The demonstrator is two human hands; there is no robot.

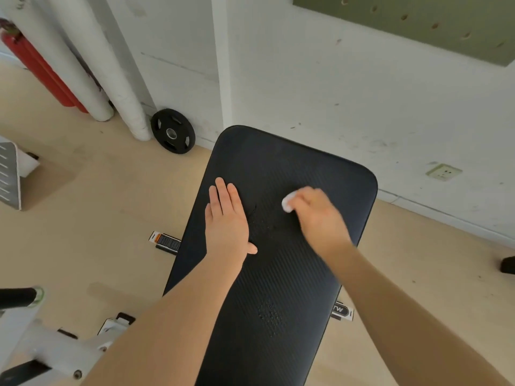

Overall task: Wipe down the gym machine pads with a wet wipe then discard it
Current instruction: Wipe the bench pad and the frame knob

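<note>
Right hand (317,215) clutches wet wipe (287,203) on bench pad (281,274); left hand (227,221) lies flat, released

The left hand (227,218) lies flat on the black pad (292,274), fingers (223,190) stretched toward its far end. Right of those fingers, the right hand (317,215) presses a bunched white wipe (288,203) onto the pad, the wipe showing beyond its fingertips.

A black ribbed bench pad (281,274) runs from the bottom of the view up to the white wall. The left hand (227,218) lies flat on it, palm down, fingers together. The right hand (317,215), blurred, presses a bunched white wet wipe (287,203) onto the pad's far part. Damp speckles show between the hands and nearer the camera.

The pad stands over a beige floor (111,218), where a black weight plate (172,131) leans against the wall.
</note>
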